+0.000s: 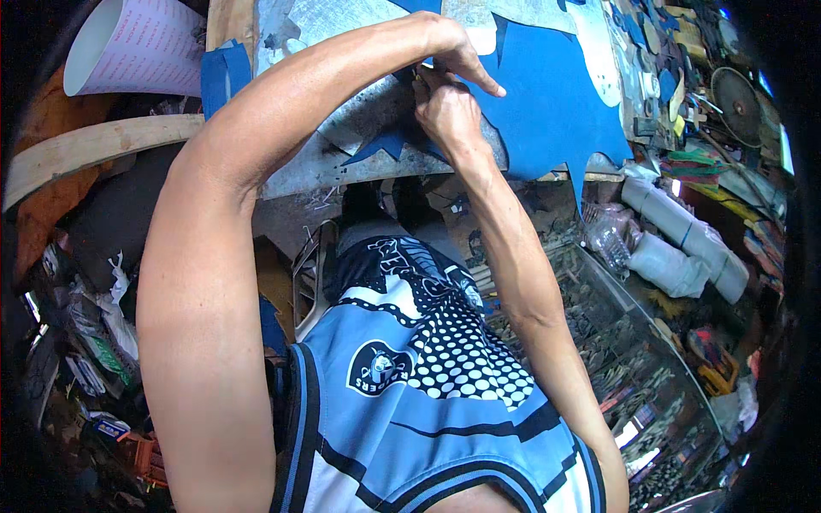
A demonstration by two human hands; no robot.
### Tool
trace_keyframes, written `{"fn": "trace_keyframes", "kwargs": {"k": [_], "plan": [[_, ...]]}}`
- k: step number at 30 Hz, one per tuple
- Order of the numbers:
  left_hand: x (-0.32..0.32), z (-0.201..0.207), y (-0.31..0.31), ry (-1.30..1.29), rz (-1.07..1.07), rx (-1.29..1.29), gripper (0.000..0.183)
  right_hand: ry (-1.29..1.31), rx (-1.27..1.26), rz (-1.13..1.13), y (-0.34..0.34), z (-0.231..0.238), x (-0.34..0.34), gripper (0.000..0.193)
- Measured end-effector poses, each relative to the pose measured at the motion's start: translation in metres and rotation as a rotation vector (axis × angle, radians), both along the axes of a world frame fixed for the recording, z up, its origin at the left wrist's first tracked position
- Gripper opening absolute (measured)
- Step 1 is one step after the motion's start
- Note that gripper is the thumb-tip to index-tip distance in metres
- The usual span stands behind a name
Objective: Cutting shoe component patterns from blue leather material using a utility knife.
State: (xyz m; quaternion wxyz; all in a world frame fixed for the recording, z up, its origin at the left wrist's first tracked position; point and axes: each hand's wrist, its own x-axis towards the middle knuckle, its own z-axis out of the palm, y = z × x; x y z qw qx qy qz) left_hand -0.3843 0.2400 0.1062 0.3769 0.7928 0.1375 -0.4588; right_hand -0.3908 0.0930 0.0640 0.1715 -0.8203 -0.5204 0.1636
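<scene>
A blue sheet (556, 90) with jagged, cut-looking edges lies on the worktable, and one pointed strip of it hangs over the near edge. My left hand (457, 53) reaches across from the left above it, with a finger stretched out to the right over the blue. Just below, my right hand (449, 111) is closed, its fingers curled by the sheet's left side. What it grips is mostly hidden; only a small dark end shows at the fingertips. A blue scrap (385, 145) with pointed tips lies left of my right hand on the worn metal tabletop (299, 179).
Folded blue pieces (224, 77) sit at the table's left, beside a large white roll (137, 47). A curved wooden beam (103, 152) runs below. White rolls (684, 231) and a clear plastic bottle (607, 238) lie right of the table, above a glass-topped case (633, 376).
</scene>
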Motion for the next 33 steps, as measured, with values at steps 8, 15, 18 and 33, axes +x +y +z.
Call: {"fn": "trace_keyframes", "kwargs": {"k": [8,15,18,33], "plan": [[-0.025,-0.021,-0.015,-0.369,-0.215,0.333,0.043,0.033,0.026,0.033,-0.049,0.018,-0.006,0.024],[-0.093,-0.047,-0.05,-0.884,-0.067,0.631,0.024,0.058,-0.026,0.041,-0.1,0.043,-0.012,0.025],[-0.093,-0.045,-0.051,-0.84,-0.071,0.654,0.032,0.043,-0.17,0.037,-0.141,0.064,-0.012,0.026],[-0.075,-0.014,-0.013,-0.654,-0.076,0.344,0.048,-0.164,-0.091,0.173,-0.097,0.027,-0.011,0.027]]}}
